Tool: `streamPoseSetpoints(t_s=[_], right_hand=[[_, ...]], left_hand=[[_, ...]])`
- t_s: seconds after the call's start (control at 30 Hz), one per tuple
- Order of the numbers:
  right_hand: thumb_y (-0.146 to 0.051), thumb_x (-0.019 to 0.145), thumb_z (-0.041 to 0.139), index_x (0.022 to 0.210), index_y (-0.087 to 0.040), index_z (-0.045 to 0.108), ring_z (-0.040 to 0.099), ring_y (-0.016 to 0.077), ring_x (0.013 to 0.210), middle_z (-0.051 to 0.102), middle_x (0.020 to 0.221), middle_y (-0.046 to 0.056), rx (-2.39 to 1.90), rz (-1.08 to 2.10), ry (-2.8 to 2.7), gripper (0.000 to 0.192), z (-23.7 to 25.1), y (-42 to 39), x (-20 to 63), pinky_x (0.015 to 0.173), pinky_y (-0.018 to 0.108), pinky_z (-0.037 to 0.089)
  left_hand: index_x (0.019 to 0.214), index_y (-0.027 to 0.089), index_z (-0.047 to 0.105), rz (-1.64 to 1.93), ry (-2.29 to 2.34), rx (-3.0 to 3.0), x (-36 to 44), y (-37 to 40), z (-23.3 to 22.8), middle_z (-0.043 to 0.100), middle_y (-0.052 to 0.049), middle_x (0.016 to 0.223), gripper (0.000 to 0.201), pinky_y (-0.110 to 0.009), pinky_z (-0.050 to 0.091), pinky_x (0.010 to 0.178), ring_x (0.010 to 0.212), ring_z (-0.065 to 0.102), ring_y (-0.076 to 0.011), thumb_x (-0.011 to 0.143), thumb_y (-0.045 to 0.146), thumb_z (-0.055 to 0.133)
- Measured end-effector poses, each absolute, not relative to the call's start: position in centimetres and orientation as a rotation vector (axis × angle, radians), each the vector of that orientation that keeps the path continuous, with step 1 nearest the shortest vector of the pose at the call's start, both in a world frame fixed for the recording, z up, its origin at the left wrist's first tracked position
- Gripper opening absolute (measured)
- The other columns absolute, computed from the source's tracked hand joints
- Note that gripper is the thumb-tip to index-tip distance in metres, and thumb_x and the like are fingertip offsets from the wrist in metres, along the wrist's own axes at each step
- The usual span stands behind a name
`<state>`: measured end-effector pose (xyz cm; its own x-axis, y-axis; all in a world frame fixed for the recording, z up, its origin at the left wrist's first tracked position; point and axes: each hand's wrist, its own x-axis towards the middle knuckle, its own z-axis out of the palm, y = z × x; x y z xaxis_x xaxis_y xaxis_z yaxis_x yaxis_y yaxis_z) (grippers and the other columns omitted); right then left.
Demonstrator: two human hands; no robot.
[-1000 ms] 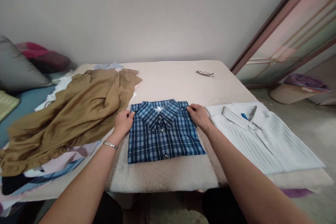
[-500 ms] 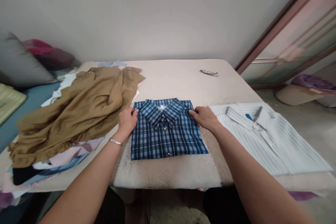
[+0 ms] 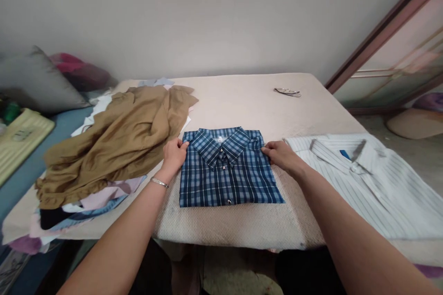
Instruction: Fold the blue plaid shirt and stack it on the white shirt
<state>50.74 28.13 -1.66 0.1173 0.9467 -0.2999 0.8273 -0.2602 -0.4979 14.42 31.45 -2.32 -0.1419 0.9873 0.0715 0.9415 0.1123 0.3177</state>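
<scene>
A blue plaid shirt (image 3: 228,179), folded into a rough rectangle with its collar at the far side, lies front up before me. My left hand (image 3: 175,154) pinches its left edge near the shoulder; a silver bangle (image 3: 159,182) circles that wrist. At the opposite shoulder, my right hand (image 3: 279,153) pinches the right edge between thumb and fingers. Close beyond the right hand is a folded white striped shirt (image 3: 374,179), flat with its collar up. Left of my left hand spreads a heap topped by a brown garment (image 3: 121,143).
A cream cloth (image 3: 238,101) covers the table under the clothes. Eyeglasses (image 3: 288,92) rest near its far right. A grey cushion (image 3: 41,83) and a yellow item (image 3: 26,140) sit on a blue surface at left. The wall (image 3: 221,18) stands behind the table.
The whole view has shifted slightly, so things appear a little further right. Both hands keep their places at the plaid shirt's shoulders, and the shirt looks nearly unchanged.
</scene>
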Motion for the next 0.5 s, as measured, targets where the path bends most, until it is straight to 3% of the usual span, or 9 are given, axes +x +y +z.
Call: streamPoseSetpoints(t_s=[0.17, 0.3, 0.4, 0.5], right_hand=[[-0.036, 0.09, 0.053, 0.087, -0.018, 0.073, 0.066, 0.0286, 0.087, 0.071, 0.088, 0.015, -2.363, 0.547, -1.882, 0.028, -2.0, 27.9, 50.7, 0.077, 0.04, 0.048], [-0.044, 0.096, 0.044, 0.098, -0.016, 0.07, 0.066, 0.0348, 0.094, 0.069, 0.098, 0.021, -2.456, 0.418, -1.812, 0.038, -1.7, 27.3, 50.2, 0.079, 0.047, 0.048], [-0.053, 0.097, 0.041, 0.096, -0.015, 0.068, 0.066, 0.0354, 0.094, 0.069, 0.097, 0.023, -2.452, 0.439, -1.721, 0.046, -1.5, 26.9, 49.5, 0.079, 0.047, 0.048], [-0.052, 0.094, 0.048, 0.094, -0.017, 0.068, 0.067, 0.0337, 0.093, 0.07, 0.097, 0.021, -2.431, 0.533, -1.728, 0.04, -1.4, 26.7, 48.6, 0.078, 0.044, 0.049]], left_hand=[[0.086, 0.019, 0.065, 0.37, 2.22, 1.994, 14.5, 31.2, -2.3, 0.071, -0.009, 0.082, 0.027, -0.033, 0.041, 0.073, 0.082, 0.065, -0.0245, 0.093, 0.042, 0.053], [0.101, 0.016, 0.065, 0.196, 2.341, 2.024, 14.5, 30.2, -1.0, 0.073, -0.018, 0.095, 0.04, -0.037, 0.043, 0.07, 0.089, 0.068, -0.0317, 0.094, 0.052, 0.048], [0.093, 0.018, 0.066, 0.081, 2.322, 1.964, 14.6, 29.7, -0.3, 0.073, -0.018, 0.097, 0.041, -0.038, 0.045, 0.07, 0.091, 0.068, -0.0325, 0.091, 0.056, 0.05], [0.094, 0.019, 0.067, 0.019, 2.279, 1.933, 15.1, 29.5, -0.7, 0.074, -0.019, 0.1, 0.034, -0.038, 0.047, 0.073, 0.093, 0.069, -0.032, 0.091, 0.049, 0.051]])
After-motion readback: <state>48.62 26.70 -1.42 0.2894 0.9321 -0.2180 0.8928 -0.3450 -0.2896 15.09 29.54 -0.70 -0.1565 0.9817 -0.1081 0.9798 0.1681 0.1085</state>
